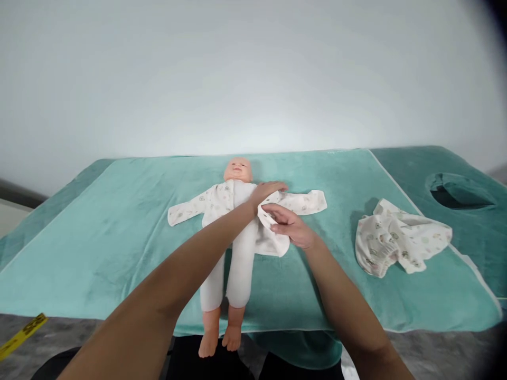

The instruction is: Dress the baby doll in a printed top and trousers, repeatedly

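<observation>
A baby doll with a white cloth body lies on its back, its bare feet over the bed's front edge. A white printed baby shirt is spread open around its torso, one sleeve stretched out to each side. My left hand reaches across the doll to the shirt by the right-hand sleeve. Its fingers are bent over the cloth, the thumb hidden. My right hand pinches the shirt's open front edge between thumb and fingers and holds it raised. The doll's arm on this side is hidden.
The doll lies on a massage bed with a teal cover and a face hole at the right end. Crumpled printed baby pants lie to the right. Behind the bed is a plain wall. A yellow strip shows at lower left.
</observation>
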